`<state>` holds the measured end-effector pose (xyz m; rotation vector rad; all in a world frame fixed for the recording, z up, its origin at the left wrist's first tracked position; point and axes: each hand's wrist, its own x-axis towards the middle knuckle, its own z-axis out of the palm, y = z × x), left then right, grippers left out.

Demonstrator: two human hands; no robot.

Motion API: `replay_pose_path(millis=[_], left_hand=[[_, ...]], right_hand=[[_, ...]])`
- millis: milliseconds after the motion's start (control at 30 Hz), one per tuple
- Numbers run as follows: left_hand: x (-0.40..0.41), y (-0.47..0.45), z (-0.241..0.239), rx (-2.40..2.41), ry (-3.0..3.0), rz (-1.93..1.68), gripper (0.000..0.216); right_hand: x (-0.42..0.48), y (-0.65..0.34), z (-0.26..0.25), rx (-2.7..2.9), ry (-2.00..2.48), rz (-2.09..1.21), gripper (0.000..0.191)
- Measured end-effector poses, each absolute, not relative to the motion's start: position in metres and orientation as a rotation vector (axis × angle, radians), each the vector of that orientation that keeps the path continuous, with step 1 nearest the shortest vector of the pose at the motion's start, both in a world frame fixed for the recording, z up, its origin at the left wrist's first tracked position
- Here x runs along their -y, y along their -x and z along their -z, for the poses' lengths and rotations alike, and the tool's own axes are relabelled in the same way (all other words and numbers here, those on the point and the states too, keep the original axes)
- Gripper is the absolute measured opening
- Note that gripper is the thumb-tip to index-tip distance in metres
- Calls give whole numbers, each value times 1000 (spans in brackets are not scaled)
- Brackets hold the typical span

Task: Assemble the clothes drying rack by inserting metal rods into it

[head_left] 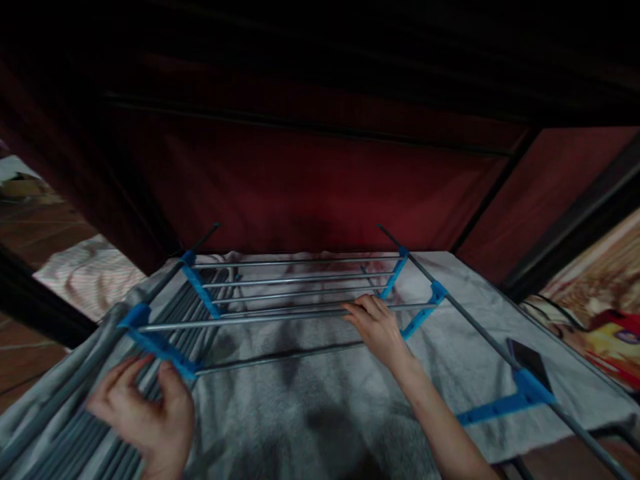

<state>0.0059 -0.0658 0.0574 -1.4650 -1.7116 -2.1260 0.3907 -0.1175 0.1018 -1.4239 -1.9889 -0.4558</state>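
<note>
A folding drying rack [280, 283] with grey metal rods and blue plastic joints lies in front of me over a grey towel [310, 407]. My left hand [143, 410] grips the near-left blue joint [160, 347], thumb against its end. My right hand [377, 327] reaches forward and curls its fingers over a grey crossbar [300, 313] in the middle of the rack. A folded wing of grey rods [100, 400] slopes down at the left under my left hand.
A dark red fabric wall [310, 180] with black frame bars stands behind the rack. A dark phone [530, 360] rests on the right rail. Striped cloth [85, 280] lies at the left on a brown tiled floor. Patterned fabric [600, 307] is at the right.
</note>
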Motion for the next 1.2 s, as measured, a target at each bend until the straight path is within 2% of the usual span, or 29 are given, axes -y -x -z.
replay_pose_path(millis=[233,367,467,600,700,767,833,967,1200], left_hand=[[39,-16,-100,1553,2318,1726,30],[26,-14,-110,1538,2433,1491,23],[27,-11,-107,1513,2392,1406,25],[32,-15,-109,1498,2364,1410,25],[33,-18,-112,1536,2367,1460,27],[33,-19,-113,1562,2364,1499,27],[33,-20,-113,1580,2358,1523,26],[33,-20,-112,1569,2355,1520,26],[30,-17,-110,1552,2325,1474,25]], right_hand=[[112,-391,-102,1980,1464,428,26],[115,-387,-100,1899,1422,439,27],[131,-391,-85,1659,1404,445,26],[162,-427,-49,1030,1514,434,17],[176,-468,-31,562,1545,403,32],[174,-490,-31,506,1570,315,53],[164,-504,-37,577,1547,175,65],[137,-505,-50,728,1421,-41,61],[117,-494,-51,675,1390,68,60]])
